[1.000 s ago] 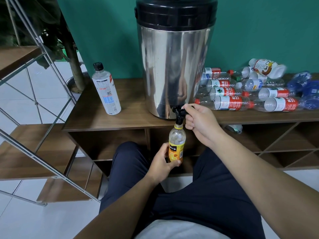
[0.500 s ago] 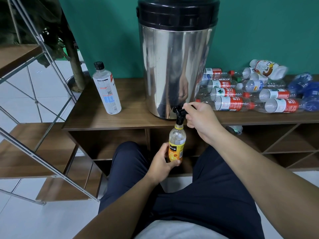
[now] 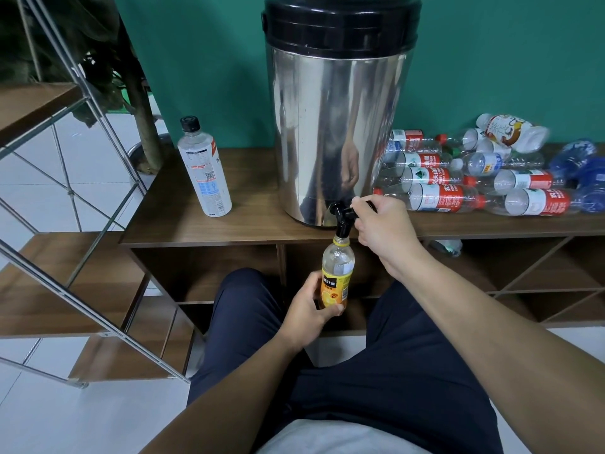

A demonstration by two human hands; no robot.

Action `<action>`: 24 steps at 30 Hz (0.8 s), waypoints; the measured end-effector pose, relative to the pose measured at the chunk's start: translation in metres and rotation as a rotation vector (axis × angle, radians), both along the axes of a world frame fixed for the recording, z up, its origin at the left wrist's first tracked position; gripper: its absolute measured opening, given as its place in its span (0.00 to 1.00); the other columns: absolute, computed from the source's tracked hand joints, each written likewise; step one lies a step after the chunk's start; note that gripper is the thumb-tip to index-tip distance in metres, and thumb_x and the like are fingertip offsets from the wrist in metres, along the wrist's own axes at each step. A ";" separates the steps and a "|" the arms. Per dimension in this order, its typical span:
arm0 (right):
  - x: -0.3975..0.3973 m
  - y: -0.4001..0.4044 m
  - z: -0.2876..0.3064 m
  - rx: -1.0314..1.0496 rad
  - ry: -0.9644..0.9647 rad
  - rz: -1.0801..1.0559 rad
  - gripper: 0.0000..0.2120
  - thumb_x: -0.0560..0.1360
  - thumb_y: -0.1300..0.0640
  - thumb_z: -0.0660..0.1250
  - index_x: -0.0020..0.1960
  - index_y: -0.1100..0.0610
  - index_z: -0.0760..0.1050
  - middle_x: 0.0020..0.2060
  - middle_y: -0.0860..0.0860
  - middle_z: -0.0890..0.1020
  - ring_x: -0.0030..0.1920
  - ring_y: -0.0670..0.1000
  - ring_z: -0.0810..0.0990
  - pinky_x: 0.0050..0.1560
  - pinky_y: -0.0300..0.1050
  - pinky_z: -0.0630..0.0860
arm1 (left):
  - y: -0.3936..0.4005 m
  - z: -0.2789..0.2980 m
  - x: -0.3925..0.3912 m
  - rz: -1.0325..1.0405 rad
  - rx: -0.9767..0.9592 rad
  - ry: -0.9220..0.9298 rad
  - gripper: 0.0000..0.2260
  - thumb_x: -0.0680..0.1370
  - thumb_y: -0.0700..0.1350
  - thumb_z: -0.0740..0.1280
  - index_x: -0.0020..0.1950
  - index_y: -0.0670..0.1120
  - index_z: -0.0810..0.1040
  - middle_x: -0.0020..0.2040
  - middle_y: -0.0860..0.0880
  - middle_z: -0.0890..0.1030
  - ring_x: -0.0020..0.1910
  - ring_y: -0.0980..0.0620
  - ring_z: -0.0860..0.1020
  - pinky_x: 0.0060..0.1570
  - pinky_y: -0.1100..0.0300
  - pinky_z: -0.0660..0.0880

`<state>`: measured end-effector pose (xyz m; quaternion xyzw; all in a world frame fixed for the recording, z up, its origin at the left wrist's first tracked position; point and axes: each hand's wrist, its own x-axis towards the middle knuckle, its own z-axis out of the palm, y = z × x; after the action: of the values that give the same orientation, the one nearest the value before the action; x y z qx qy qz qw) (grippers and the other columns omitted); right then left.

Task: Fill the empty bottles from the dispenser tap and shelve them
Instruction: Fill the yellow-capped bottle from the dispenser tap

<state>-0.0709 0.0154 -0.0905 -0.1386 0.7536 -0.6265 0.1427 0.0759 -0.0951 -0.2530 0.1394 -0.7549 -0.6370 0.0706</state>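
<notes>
Head view: small yellow-label bottle [image 3: 337, 273] held upright at frame centre, its mouth right under the black plastic tap [image 3: 343, 221].
Left hand [image 3: 309, 311] wraps curled fingers round the lower label; right hand [image 3: 383, 229] grips the tap lever, fingers closed on it. Dispenser [image 3: 337, 126] is a polished steel cylinder with a black lid on a wood-grain shelf top [image 3: 183, 217]. Tall capped clear bottle [image 3: 204, 168] stands left of it; crumpled clear empties [image 3: 458, 188] lie piled at right.
</notes>
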 end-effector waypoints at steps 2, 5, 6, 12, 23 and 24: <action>0.000 0.000 0.000 -0.004 -0.007 -0.002 0.13 0.88 0.50 0.66 0.52 0.58 0.82 0.26 0.44 0.73 0.28 0.45 0.68 0.32 0.45 0.66 | 0.000 0.000 0.000 -0.001 0.001 0.001 0.30 0.80 0.40 0.80 0.78 0.55 0.73 0.67 0.56 0.85 0.68 0.56 0.83 0.73 0.51 0.80; 0.000 0.001 0.005 0.083 0.120 -0.014 0.13 0.87 0.49 0.66 0.51 0.55 0.84 0.29 0.45 0.79 0.31 0.47 0.75 0.37 0.48 0.72 | 0.000 -0.001 0.000 -0.002 0.000 -0.004 0.30 0.80 0.40 0.80 0.78 0.56 0.73 0.67 0.56 0.85 0.68 0.56 0.83 0.73 0.50 0.80; -0.001 0.001 0.007 0.162 0.237 -0.022 0.13 0.86 0.49 0.66 0.49 0.55 0.84 0.32 0.45 0.82 0.35 0.48 0.79 0.40 0.50 0.75 | 0.000 -0.001 0.000 -0.004 -0.001 -0.004 0.30 0.80 0.40 0.80 0.78 0.56 0.73 0.67 0.56 0.85 0.69 0.56 0.83 0.73 0.49 0.80; 0.013 -0.004 0.025 0.378 0.691 0.013 0.12 0.86 0.53 0.68 0.45 0.55 0.80 0.33 0.47 0.81 0.35 0.46 0.79 0.38 0.50 0.73 | 0.000 -0.002 0.000 0.002 0.008 -0.004 0.30 0.80 0.40 0.80 0.78 0.57 0.73 0.67 0.56 0.85 0.68 0.55 0.83 0.73 0.48 0.80; -0.009 0.039 0.004 0.312 0.613 -0.052 0.17 0.88 0.43 0.64 0.52 0.53 0.84 0.38 0.47 0.82 0.41 0.46 0.80 0.47 0.51 0.79 | -0.002 -0.006 -0.002 -0.006 0.006 -0.018 0.29 0.80 0.39 0.80 0.77 0.54 0.73 0.66 0.56 0.86 0.67 0.56 0.84 0.69 0.55 0.81; -0.019 0.043 -0.003 0.417 0.659 -0.047 0.13 0.86 0.45 0.67 0.57 0.53 0.85 0.43 0.47 0.83 0.43 0.47 0.80 0.50 0.51 0.80 | -0.002 -0.005 -0.002 -0.005 0.005 -0.022 0.29 0.80 0.40 0.80 0.77 0.54 0.73 0.66 0.56 0.86 0.67 0.57 0.84 0.69 0.56 0.81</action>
<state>-0.0895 0.0588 -0.0940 -0.2832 0.8733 -0.3846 -0.0962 0.0738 -0.0974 -0.2584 0.1447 -0.7544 -0.6374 0.0604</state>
